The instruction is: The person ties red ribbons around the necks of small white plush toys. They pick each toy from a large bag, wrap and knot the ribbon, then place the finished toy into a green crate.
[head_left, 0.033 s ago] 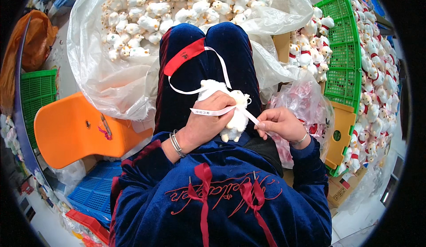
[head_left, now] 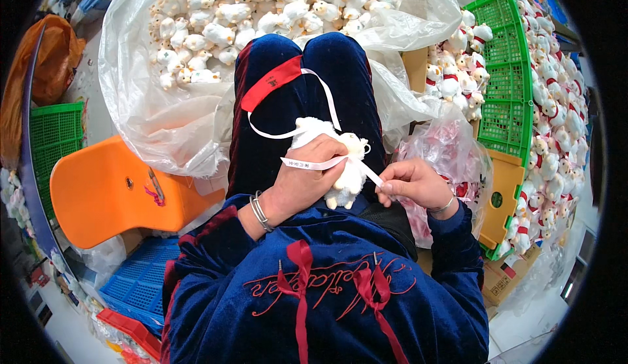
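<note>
White plush toy (head_left: 350, 182) on lap (head_left: 256, 161), near centre. Left hand (head_left: 306, 177) curled over toy; right hand (head_left: 418, 184) pinching right end of white ribbon (head_left: 367, 173). Likely best: steady toy, even pull, ribbon flat, untwisted, plush uncrushed.

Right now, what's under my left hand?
A white plush toy lies under your left hand, showing past its far and right edges. The part beneath your palm is covered, so it can't be seen. A white ribbon crosses over the hand.
</note>
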Demonstrator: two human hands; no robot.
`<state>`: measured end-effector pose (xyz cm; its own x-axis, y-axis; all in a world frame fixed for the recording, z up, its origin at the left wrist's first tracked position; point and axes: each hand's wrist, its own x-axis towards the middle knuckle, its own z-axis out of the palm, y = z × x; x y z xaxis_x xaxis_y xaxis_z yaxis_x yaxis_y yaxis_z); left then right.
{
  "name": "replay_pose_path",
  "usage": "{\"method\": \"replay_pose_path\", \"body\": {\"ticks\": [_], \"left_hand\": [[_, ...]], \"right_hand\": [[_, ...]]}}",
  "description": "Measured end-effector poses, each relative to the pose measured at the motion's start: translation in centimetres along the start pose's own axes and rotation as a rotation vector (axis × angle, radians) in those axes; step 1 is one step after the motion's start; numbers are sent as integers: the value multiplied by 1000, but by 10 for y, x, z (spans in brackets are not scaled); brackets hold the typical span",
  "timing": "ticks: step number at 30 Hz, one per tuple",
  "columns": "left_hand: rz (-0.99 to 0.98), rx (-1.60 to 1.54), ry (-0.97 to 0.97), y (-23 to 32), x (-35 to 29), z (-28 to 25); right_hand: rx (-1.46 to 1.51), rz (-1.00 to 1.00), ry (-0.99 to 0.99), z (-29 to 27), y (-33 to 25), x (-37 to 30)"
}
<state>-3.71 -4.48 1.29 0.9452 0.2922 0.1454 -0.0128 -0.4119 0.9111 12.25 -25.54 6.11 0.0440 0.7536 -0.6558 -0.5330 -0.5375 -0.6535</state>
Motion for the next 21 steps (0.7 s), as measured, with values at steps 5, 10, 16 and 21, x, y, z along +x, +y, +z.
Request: {"method": "replay_pose_path", "body": {"ticks": [5,10,16,21], "left_hand": [[-51,13,-31,3,0,-2],[-56,-30,24,2,-1,1],[0,4,16,-1,-2,2],[-3,-59,-12,-4,-4,2]], "right_hand": [[-253,-345,-35,8,-11,22],[-470,-325,329,29,-10,46],[-1054,-556,480,42,-15,58],[-1293,-688,441,45,-14,66]]}}
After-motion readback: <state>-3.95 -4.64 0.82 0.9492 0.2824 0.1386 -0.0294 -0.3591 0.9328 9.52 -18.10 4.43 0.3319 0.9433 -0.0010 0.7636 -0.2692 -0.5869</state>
